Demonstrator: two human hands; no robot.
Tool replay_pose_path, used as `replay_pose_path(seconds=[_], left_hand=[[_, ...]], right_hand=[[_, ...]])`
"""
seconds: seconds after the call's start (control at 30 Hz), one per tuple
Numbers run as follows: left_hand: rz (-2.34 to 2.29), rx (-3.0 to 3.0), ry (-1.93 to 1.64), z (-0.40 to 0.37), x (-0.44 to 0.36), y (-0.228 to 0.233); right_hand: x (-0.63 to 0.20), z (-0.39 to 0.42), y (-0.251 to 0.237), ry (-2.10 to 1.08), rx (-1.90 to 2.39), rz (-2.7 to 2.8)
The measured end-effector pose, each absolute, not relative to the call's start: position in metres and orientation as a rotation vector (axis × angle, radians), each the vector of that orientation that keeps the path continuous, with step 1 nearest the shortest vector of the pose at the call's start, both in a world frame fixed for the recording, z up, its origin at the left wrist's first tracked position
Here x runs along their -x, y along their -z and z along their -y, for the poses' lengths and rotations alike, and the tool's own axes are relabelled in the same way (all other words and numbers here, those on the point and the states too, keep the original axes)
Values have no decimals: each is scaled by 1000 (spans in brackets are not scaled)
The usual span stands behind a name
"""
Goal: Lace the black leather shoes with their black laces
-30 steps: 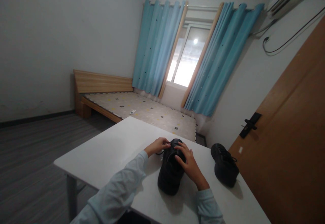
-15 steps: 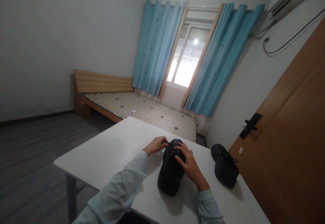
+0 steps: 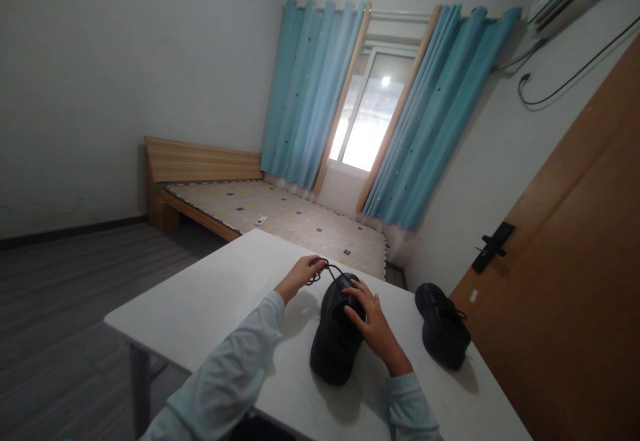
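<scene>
A black shoe (image 3: 334,355) stands on the white table (image 3: 210,301) in front of me, its heel towards me. My left hand (image 3: 303,275), up and left of the toe, pinches a black shoelace (image 3: 338,269) that runs in a loop back to the shoe; some of the lace dangles under the fingers. My right hand (image 3: 376,326) grips the shoe's upper from the right, thumb at the opening and fingers over the tongue area. Part of the lacing is hidden beneath those fingers.
A second black shoe (image 3: 444,329) with tied laces sits near the table's right edge. Behind the table is a bed (image 3: 280,204) with a white remote (image 3: 261,221) on it. A brown door (image 3: 565,281) stands to the right.
My left hand has moved up and left, away from the shoe, drawing the lace out into a visible loop. The right hand and both shoes have stayed in place.
</scene>
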State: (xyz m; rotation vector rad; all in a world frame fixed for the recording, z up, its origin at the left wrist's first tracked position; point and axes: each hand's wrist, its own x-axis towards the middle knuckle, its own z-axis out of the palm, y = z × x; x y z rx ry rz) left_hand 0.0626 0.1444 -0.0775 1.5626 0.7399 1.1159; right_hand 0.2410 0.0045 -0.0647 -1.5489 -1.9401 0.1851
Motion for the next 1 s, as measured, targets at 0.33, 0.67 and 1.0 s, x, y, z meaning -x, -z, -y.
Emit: replay_pose_path(seconds=[0.33,0.67,1.0], left_hand=[[-498,-929,-1172,-138,-66,73],[-456,-589,-1323,-141,-64,68],[-454,-638,-1410,-141,-61,62]], right_hand=[[-242,-5,66,-203,1538,1946],[-241,-3,64,-230,1551,1944],[-242,-3,65,-229,1546,1938]])
